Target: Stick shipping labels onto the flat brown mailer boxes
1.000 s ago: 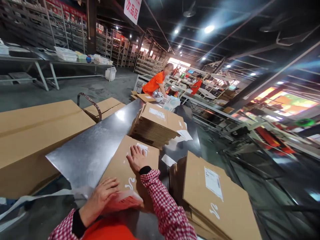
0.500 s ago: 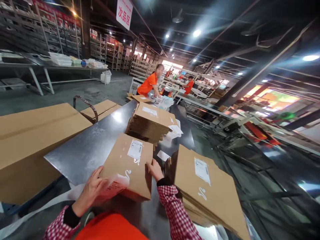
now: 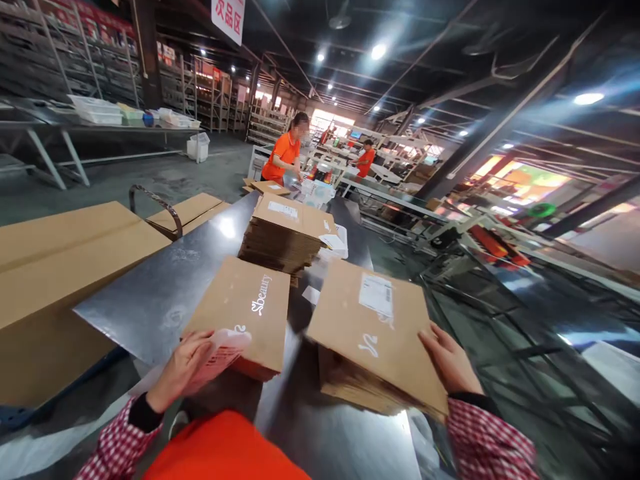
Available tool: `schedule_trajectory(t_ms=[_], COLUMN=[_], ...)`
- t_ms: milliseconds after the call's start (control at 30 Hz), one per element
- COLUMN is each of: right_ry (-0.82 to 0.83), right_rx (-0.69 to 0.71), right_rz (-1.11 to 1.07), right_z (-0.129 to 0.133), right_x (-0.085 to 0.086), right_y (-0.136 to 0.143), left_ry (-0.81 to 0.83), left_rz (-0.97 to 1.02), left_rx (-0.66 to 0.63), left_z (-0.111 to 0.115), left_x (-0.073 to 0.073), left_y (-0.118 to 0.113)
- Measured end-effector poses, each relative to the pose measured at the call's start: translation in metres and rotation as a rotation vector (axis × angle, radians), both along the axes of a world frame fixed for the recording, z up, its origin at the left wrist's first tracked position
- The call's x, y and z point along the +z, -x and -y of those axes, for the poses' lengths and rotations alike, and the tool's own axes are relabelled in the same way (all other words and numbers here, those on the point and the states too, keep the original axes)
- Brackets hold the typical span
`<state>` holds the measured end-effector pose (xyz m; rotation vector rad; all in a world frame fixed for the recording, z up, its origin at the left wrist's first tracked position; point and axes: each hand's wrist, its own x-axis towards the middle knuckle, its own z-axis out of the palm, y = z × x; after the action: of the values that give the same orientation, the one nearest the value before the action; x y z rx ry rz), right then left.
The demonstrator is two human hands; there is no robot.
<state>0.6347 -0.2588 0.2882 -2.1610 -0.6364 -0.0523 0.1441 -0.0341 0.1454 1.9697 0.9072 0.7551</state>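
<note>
My left hand [image 3: 187,363] pinches a translucent plastic bag [image 3: 220,357] with red print, over the near left corner of a brown cardboard stack [image 3: 240,300]. White lettering shows on that stack's top. To the right is another stack of flat cardboard boxes [image 3: 350,387]. Its top box [image 3: 345,300] bears a white label [image 3: 377,293] and sits askew, raised at the near side. My right hand [image 3: 447,353] grips this top box by its right edge, fingers over the edge; the thumb is hidden.
Behind stands a taller stack of flat cardboard [image 3: 280,243] on the metal table [image 3: 165,287]. Large cartons [image 3: 65,267] on a trolley are at left. A co-worker in orange [image 3: 281,155] stands at the table's far end. Metal framework [image 3: 490,373] lies along the right.
My right hand has gone from the left stack to the right stack's far edge. The left stack's top now shows lettering where a label was. The right top box sits differently.
</note>
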Motion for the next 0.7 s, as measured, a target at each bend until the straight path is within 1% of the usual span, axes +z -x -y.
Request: schedule_trajectory(t_ms=[33, 67, 100, 133, 167, 200, 233, 267, 300, 333, 367, 400, 433, 467, 500, 533, 567, 633, 667, 700], right_ry=[0.080, 0.134, 0.138, 0.099, 0.026, -0.086, -0.153, -0.179, -0.175, -0.178, -0.194, -0.207, -0.208, -0.205, -0.195, -0.179, -0.162, -0.116, -0.098, -0.084], right_rx=[-0.097, -0.164, -0.180, -0.122, 0.037, 0.255, 0.524, 0.751, 0.942, 1.059, 1.138, 1.184, 1.192, 1.183, 1.166, 1.151, 1.147, 1.186, 1.212, 1.234], right_rz=[-0.004, 0.010, 0.049, 0.093, 0.098, 0.014, -0.129, -0.249, -0.359, -0.450, -0.541, -0.603, -0.620, -0.608, -0.574, -0.533, -0.499, -0.479, -0.480, -0.481], right_z=[0.008, 0.009, 0.005, -0.006, -0.020, -0.039, -0.060, -0.082, -0.103, -0.123, -0.139, -0.151, -0.159, -0.163, -0.165, -0.165, -0.165, -0.165, -0.165, -0.166], right_x=[0.006, 0.009, 0.010, 0.007, 0.000, -0.011, -0.026, -0.042, -0.060, -0.078, -0.094, -0.108, -0.119, -0.126, -0.128, -0.127, -0.124, -0.112, -0.105, -0.099], right_y=[-0.007, -0.006, 0.006, 0.028, 0.058, 0.094, 0.133, 0.173, 0.210, 0.243, 0.269, 0.289, 0.303, 0.311, 0.314, 0.314, 0.313, 0.309, 0.308, 0.308], left_ry=[0.003, 0.002, 0.003, 0.008, 0.019, 0.033, 0.046, 0.063, 0.084, 0.105, 0.123, 0.130, 0.127, 0.115, 0.091, 0.059, 0.019, -0.071, -0.113, -0.149], left_rz=[0.006, 0.013, 0.023, 0.037, 0.051, 0.064, 0.073, 0.079, 0.083, 0.085, 0.087, 0.087, 0.084, 0.075, 0.060, 0.042, 0.023, -0.011, -0.021, -0.029], left_rx=[0.000, -0.003, -0.011, -0.017, -0.020, -0.017, -0.004, 0.011, 0.028, 0.045, 0.062, 0.085, 0.108, 0.131, 0.164, 0.208, 0.264, 0.369, 0.383, 0.349], left_z=[0.000, 0.000, 0.001, 0.002, 0.003, 0.004, 0.006, 0.007, 0.008, 0.008, 0.008, 0.006, 0.003, 0.000, -0.004, -0.007, -0.010, -0.011, -0.009, -0.007], left_x=[0.002, 0.004, 0.006, 0.008, 0.011, 0.013, 0.016, 0.019, 0.022, 0.025, 0.027, 0.029, 0.029, 0.029, 0.028, 0.026, 0.025, 0.027, 0.031, 0.037], left_y=[0.000, 0.000, -0.001, -0.001, -0.002, -0.002, -0.002, -0.001, 0.000, 0.003, 0.006, 0.011, 0.017, 0.023, 0.030, 0.036, 0.042, 0.051, 0.052, 0.051])
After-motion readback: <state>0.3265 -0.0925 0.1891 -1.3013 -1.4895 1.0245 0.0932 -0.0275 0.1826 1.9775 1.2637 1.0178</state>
